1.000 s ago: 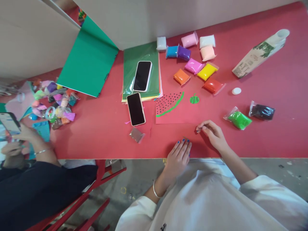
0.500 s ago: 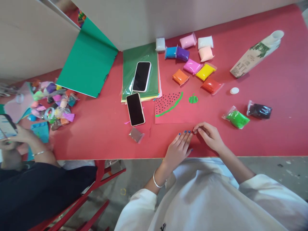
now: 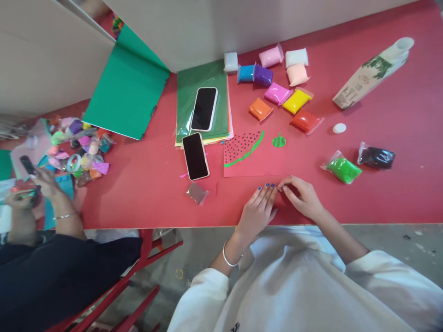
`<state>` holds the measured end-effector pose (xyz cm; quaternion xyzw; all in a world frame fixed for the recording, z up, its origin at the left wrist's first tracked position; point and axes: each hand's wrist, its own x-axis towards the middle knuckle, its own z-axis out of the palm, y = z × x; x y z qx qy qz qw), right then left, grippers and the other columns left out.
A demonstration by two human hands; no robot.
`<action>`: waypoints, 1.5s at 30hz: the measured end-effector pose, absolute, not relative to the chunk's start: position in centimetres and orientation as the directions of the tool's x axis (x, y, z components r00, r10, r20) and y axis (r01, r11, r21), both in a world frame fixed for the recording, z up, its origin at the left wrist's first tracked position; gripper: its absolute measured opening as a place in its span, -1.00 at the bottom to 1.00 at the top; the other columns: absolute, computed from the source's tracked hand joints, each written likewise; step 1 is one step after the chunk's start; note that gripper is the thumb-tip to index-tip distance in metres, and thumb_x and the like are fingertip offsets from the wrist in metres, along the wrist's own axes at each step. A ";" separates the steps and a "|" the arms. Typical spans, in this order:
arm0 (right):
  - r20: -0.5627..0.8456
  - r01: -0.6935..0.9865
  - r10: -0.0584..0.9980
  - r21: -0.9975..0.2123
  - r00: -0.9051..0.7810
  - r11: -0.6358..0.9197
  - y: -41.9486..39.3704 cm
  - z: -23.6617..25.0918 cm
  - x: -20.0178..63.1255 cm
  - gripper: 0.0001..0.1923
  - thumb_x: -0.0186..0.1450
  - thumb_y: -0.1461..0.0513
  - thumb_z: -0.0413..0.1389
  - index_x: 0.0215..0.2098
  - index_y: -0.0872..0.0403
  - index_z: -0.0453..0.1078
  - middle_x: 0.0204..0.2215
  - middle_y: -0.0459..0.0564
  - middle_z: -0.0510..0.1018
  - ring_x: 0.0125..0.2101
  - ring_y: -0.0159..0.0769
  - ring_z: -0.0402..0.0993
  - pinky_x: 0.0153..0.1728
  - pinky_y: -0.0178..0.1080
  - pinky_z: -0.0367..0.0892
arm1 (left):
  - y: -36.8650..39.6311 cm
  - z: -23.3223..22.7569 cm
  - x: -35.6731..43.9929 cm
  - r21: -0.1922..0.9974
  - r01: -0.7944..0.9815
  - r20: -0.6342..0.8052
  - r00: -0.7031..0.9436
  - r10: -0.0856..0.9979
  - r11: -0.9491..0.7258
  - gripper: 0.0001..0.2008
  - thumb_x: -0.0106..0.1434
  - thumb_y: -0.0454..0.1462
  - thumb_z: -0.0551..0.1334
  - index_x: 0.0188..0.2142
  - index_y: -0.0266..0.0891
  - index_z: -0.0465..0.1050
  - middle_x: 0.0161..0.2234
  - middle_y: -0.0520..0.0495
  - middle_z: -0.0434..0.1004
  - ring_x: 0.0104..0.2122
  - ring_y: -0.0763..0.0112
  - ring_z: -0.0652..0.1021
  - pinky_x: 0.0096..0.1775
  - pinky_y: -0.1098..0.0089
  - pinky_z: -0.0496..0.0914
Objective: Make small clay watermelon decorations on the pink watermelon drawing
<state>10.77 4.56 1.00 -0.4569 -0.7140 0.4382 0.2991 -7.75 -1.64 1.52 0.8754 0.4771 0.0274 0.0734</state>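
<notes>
The carton (image 3: 373,74) and white shirt (image 3: 290,286) bear print (image 3: 351,94) too unclear to read.

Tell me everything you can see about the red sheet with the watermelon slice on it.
The red sheet looks like paper and lies flat on the red table, so close in colour that its far and right edges are hard to make out. It bears a watermelon slice: a curved, uneven green rim with dark dots inside. Right of that is a small green round shape with a stalk. The left hand lies apart from its near edge; the right hand is very close, contact unclear.
</notes>
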 end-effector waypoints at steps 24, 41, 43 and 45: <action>0.195 0.680 0.884 -0.575 -0.425 0.454 3.0 0.4 8.5 -0.89 0.29 0.19 0.12 -0.23 0.00 0.43 -0.39 -0.07 0.57 -0.33 -0.26 0.41 -0.05 -0.13 0.15 | -4.9 0.7 -8.5 0.743 0.669 -0.013 -0.021 1.000 0.023 -0.36 0.36 -0.34 -0.02 0.35 -0.21 -0.30 0.16 -0.20 0.38 0.20 0.31 0.34 0.16 0.14 0.32; 0.225 0.658 0.851 -0.550 -0.475 0.513 6.4 1.7 8.1 -0.87 0.32 0.19 0.09 -0.32 -0.01 0.48 -0.42 -0.05 0.59 -0.37 -0.28 0.41 -0.17 -0.15 0.20 | -3.5 1.8 -9.1 0.747 0.665 0.134 -0.140 0.981 -0.007 -0.53 0.35 -0.35 -0.01 0.24 -0.13 0.09 0.08 -0.15 0.45 0.12 0.32 0.41 0.12 0.16 0.34; 0.257 0.687 0.864 -0.527 -0.433 0.501 8.3 2.0 9.2 -0.85 0.31 0.15 0.11 -0.34 0.00 0.50 -0.46 -0.04 0.57 -0.39 -0.26 0.40 -0.21 -0.15 0.20 | -2.8 2.1 -8.9 0.750 0.661 0.144 -0.121 0.982 -0.028 -0.54 0.35 -0.36 0.00 0.22 -0.12 0.13 0.09 -0.13 0.44 0.11 0.34 0.41 0.12 0.17 0.34; 0.234 0.712 0.893 -0.541 -0.383 0.447 10.1 2.2 10.1 -0.83 0.29 0.13 0.12 -0.37 0.01 0.51 -0.46 -0.03 0.56 -0.40 -0.24 0.39 -0.24 -0.15 0.21 | -1.8 2.3 -8.5 0.736 0.676 0.127 -0.068 0.990 -0.048 -0.56 0.34 -0.36 0.00 0.20 -0.11 0.17 0.08 -0.11 0.44 0.10 0.33 0.42 0.12 0.17 0.35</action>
